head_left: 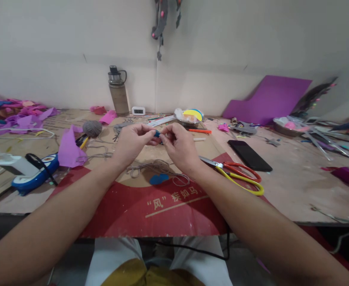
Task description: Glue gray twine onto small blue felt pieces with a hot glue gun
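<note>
- While both hands meet over the cardboard (174, 214), the blue bit (157, 134) sits up off it, between the fingertips.
- Left hand (136, 142) has thumb and forefinger pinched on it; right hand (179, 143) looks pinched narrow at its right end, though fingers hide most of it.
- It's tiny, so a loose pinch could drop it, imo. Pulling the hands apart too hard might tear or bend it.
- Loose yarn (155, 163) is tangled right below, so a dropped piece could get lost there.
- Scissors (220, 164) lie by the right wrist, so a careless elbow swing might knock them.
</note>
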### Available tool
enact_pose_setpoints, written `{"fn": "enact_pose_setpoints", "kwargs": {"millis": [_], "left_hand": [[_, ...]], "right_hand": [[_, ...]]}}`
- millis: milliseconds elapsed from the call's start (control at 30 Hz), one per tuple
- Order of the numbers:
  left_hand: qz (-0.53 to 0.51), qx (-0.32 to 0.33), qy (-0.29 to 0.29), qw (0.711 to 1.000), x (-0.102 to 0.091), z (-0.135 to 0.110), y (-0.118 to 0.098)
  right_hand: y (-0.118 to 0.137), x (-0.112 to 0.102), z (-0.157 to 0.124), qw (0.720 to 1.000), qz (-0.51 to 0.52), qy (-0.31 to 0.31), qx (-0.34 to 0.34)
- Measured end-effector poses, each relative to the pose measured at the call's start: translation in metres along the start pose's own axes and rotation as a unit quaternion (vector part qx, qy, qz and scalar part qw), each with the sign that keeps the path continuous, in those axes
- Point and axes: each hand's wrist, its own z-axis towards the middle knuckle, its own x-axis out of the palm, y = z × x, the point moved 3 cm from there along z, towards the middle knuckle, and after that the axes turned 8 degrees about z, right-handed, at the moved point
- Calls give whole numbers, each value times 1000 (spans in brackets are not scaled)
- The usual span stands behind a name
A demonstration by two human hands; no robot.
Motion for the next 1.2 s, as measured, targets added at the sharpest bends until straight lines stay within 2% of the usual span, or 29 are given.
{"fn": "enact_pose_setpoints", "kwargs": {"millis": [200, 533, 967, 1067, 1200], "left_hand": [[-12, 6, 11, 1000, 1, -1, 2], [-19, 1, 2, 1000, 4, -1, 5], [-13, 11, -18, 1000, 5, -3, 10], [4, 24, -29, 999, 5, -5, 7], [42, 48, -39, 997, 6, -7, 2]], "right_hand": [[2, -2, 0, 1000, -3, -11, 24], [4, -1, -1, 1000, -5, -19, 17], [7, 0, -3, 997, -64, -10, -32], [6, 0, -3, 998, -58, -9, -18], [4, 0, -3, 999, -15, -17, 41]]}}
